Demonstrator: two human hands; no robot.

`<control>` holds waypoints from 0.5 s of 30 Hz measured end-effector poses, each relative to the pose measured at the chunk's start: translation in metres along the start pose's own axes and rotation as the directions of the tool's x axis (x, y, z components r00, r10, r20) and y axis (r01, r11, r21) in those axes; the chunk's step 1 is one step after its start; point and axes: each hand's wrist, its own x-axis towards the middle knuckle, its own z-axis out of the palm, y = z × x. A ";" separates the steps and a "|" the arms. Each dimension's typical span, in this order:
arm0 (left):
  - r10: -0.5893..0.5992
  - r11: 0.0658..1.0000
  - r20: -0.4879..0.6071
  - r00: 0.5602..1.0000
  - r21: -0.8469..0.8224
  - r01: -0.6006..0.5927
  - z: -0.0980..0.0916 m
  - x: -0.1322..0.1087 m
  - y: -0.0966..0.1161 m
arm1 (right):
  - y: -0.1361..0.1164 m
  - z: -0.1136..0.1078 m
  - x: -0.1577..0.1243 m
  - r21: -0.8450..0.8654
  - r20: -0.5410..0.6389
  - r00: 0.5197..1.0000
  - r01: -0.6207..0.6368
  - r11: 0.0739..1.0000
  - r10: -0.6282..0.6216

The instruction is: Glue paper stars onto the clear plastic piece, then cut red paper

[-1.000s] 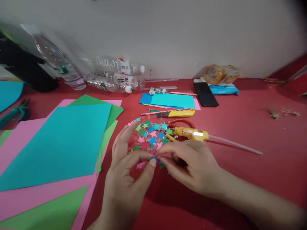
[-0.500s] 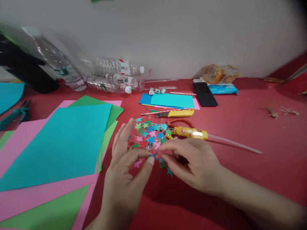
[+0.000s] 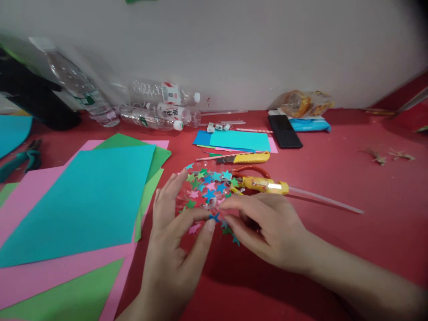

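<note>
In front of me sits a clear plastic piece [image 3: 182, 189] covered with small paper stars in blue, green, pink, red and turquoise. My left hand [image 3: 179, 243] pinches a dark blue star [image 3: 214, 217] between thumb and forefinger, its other fingers raised along the left side of the piece. My right hand [image 3: 267, 229] comes in from the right, thumb and forefinger brought close together beside that star and near a pink star [image 3: 221, 202]. Whatever lies between those right fingertips is too small to make out. Both hands hide parts of the clear plastic.
A yellow hot glue gun [image 3: 264, 185] with a glue stick lies right of the stars, orange-handled scissors [image 3: 256, 169] and a yellow box cutter [image 3: 250, 158] behind. Coloured paper sheets [image 3: 90, 200] spread leftward. Plastic bottles [image 3: 174, 113], a phone [image 3: 285, 131] and pliers [image 3: 28, 160] also lie around.
The star-covered plastic has shifted and turned slightly, and the blue star shows more plainly at my left fingertips. My left fingers have moved a little left; my right hand stays nearly in place.
</note>
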 end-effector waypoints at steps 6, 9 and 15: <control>0.039 0.999 0.001 0.999 0.009 -0.039 0.001 0.000 0.000 | -0.005 0.001 0.002 -0.047 0.058 0.998 -0.007 0.999 0.010; 0.051 0.999 0.001 0.999 0.016 -0.051 0.002 0.000 0.000 | -0.006 0.002 0.002 -0.090 0.086 0.996 -0.005 0.996 0.013; 0.029 0.999 0.021 0.999 0.016 -0.029 0.000 -0.002 0.001 | -0.007 0.005 0.003 -0.266 0.027 0.984 0.178 0.947 -0.178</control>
